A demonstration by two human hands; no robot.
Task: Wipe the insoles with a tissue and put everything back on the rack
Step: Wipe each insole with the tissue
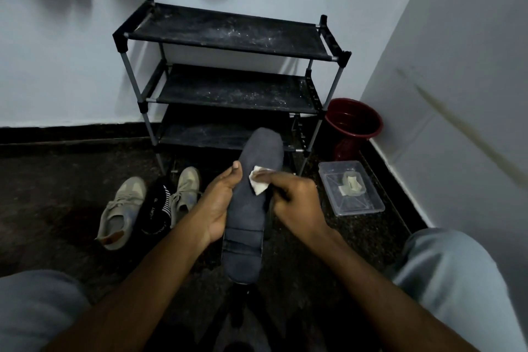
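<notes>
The left hand (220, 203) gripped a dark insole (251, 208) from its side, holding it in the air in front of the black rack (228, 66). The right hand (297, 203) pinched a white tissue (258, 181) against the insole. Two shoes (123, 208) lay on the floor (57, 194) beside the rack.

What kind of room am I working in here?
Probably a home entryway or shoe-storage corner: a black three-shelf shoe rack against the wall, beige sneakers on the floor, a red bucket beside the rack.
</notes>
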